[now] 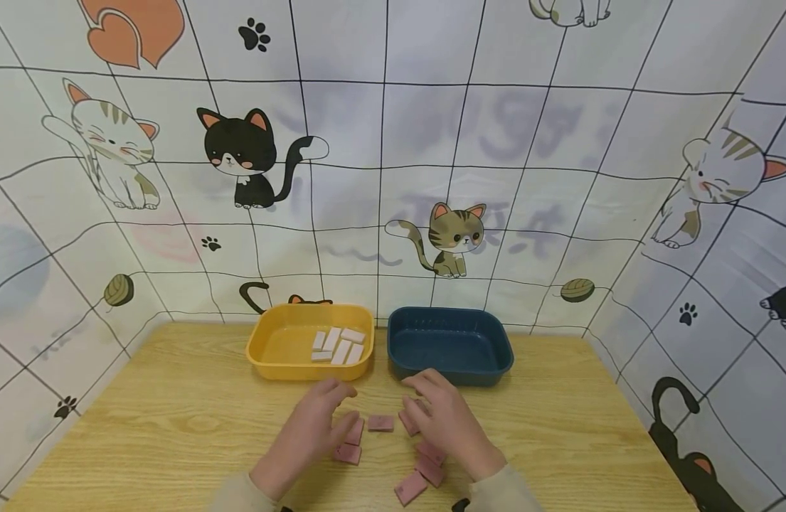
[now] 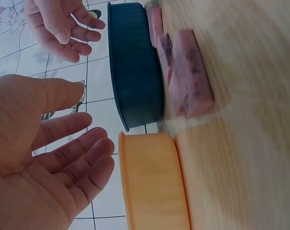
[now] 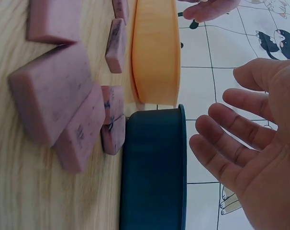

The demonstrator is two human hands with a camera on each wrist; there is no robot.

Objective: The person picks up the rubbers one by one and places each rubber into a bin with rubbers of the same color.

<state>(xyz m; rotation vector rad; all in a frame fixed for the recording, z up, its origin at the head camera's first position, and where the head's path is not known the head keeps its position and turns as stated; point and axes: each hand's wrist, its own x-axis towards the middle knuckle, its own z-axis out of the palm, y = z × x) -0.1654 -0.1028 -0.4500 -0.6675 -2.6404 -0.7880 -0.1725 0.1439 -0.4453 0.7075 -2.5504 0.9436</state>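
- Draped behind and along both sides of the worktop, white sheeting printed with black grid lines, cartoon cats, paw prints and balls of yarn.
- Set at the worktop's back edge, left of its middle: yellow tray, with six white tiles lying in its right half.
- Placed beside it at the same back edge, toward the back right corner, and parted from it by a narrow gap: blue tray.
- Scattered forward of both trays, well in from the worktop's left and right edges: at least seven pink tiles, some bearing dark marks.
- Grouped on the side toward the left edge, two close together; in the middle, one alone; toward the right edge, three touching in a line.
- Raised above the worktop, forward of the yellow tray: left hand, fingers loosely bent and spread, palm bare.
- Poised opposite, forward of the blue tray and over the right-side tiles: right hand, likewise spread and bare-palmed.
- Well apart from each other, both reaching out of pale sleeves.
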